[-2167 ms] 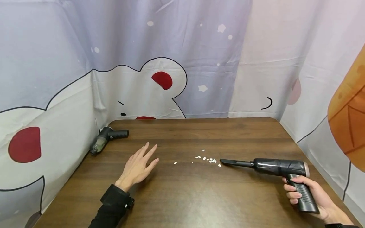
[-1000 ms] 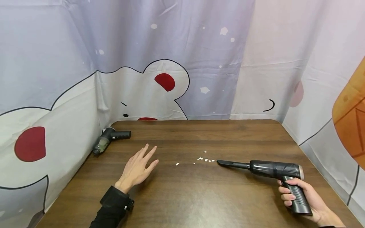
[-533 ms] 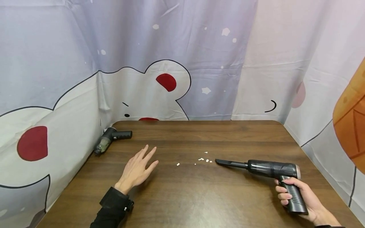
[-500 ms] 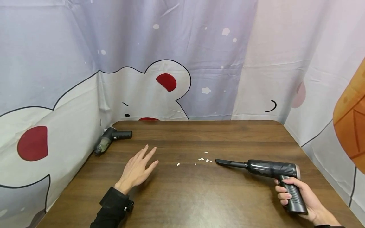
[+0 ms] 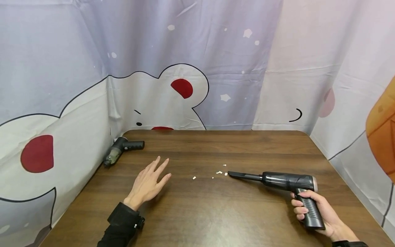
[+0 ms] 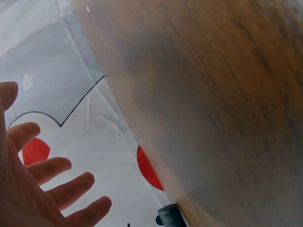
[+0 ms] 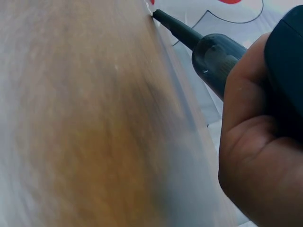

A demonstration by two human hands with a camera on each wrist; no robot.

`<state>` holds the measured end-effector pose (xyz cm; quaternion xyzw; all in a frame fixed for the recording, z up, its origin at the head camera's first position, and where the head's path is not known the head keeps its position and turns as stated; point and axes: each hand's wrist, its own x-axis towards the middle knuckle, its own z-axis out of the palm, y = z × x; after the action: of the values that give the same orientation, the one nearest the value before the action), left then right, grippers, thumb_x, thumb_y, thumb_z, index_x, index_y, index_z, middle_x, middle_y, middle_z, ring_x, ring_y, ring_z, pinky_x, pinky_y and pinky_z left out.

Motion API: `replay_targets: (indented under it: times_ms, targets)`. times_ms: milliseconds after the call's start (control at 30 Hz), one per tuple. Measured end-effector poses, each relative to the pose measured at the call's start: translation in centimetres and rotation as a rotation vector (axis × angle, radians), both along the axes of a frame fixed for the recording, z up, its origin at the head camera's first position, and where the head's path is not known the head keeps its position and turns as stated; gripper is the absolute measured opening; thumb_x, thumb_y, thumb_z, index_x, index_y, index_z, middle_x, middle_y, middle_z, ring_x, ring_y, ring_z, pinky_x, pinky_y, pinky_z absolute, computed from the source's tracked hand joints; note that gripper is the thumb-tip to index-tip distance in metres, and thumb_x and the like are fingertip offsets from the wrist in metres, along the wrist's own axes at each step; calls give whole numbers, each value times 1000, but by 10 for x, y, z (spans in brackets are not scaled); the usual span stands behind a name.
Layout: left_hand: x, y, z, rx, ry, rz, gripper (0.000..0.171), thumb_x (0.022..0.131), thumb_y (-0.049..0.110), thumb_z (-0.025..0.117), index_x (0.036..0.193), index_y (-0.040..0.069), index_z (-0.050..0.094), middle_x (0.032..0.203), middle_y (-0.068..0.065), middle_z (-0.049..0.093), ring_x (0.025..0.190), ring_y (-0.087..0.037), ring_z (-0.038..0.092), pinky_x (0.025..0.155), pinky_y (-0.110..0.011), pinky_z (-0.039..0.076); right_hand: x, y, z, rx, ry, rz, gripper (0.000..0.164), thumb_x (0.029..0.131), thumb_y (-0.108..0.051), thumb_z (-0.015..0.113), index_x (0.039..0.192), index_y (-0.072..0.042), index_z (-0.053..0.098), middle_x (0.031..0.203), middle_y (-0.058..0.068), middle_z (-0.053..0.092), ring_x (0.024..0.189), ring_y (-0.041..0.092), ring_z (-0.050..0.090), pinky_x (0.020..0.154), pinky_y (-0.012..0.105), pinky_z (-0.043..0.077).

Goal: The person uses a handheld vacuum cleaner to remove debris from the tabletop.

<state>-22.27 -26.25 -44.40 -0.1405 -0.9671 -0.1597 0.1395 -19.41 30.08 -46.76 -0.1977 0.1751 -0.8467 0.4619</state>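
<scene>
My right hand [image 5: 319, 212] grips the ribbed handle of a black handheld vacuum cleaner [image 5: 287, 181], its long flat nozzle pointing left. The nozzle tip lies right beside a few white paper scraps [image 5: 219, 172] in the middle of the table; another scrap [image 5: 194, 177] sits apart to the left. In the right wrist view, curled fingers [image 7: 246, 90] wrap the vacuum's handle, and its clear barrel and nozzle [image 7: 177, 27] reach away. My left hand [image 5: 146, 185] is held with fingers spread and nothing in it, left of the scraps. The left wrist view shows the same spread fingers [image 6: 71, 189].
A second black handheld vacuum [image 5: 118, 150] with a clear greenish barrel lies at the table's back left corner. The brown wooden table [image 5: 216, 216] is bordered behind and at the sides by a printed curtain [image 5: 228, 65].
The vacuum has moved left in my right hand, its nozzle following the scraps. Several scraps that lay near the tip are gone from the table. My left hand stays in place.
</scene>
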Motion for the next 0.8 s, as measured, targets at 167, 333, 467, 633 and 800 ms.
replay_targets:
  times_ms: [167,333,467,633,800]
  targets:
    - [1,-1,0,-6,1,3,62,104,49,52,157,20,41,161,-21,33,141,-45,40,105,-65,37,-1,-5,0,28,19,-15,44,106,-19,14,126,-5,50,98,0,45,83,9,36,89,26,46]
    - [1,-2,0,-9,0,8,62,104,50,51,157,20,41,161,-22,34,140,-45,41,105,-66,37,-4,-10,-2,25,18,-14,42,106,-20,15,125,-5,50,98,-1,45,83,8,36,89,26,46]
    - [2,-2,1,-11,1,13,62,104,50,51,157,20,41,160,-22,34,140,-45,41,105,-66,37,-7,-16,-2,43,11,-24,42,106,-20,14,123,-5,50,96,-1,45,82,8,36,87,26,47]
    - [2,-4,2,-6,-7,16,62,104,50,50,158,20,40,161,-22,33,141,-45,40,105,-66,37,-11,-21,-2,54,10,-23,42,106,-20,14,121,-6,51,96,-1,47,81,8,36,86,26,48]
    - [3,-5,1,-10,-6,19,62,104,50,50,158,19,40,161,-22,33,141,-45,40,105,-66,37,-14,-26,-2,58,12,-16,42,106,-19,15,121,-6,52,95,-1,48,80,8,36,85,26,48]
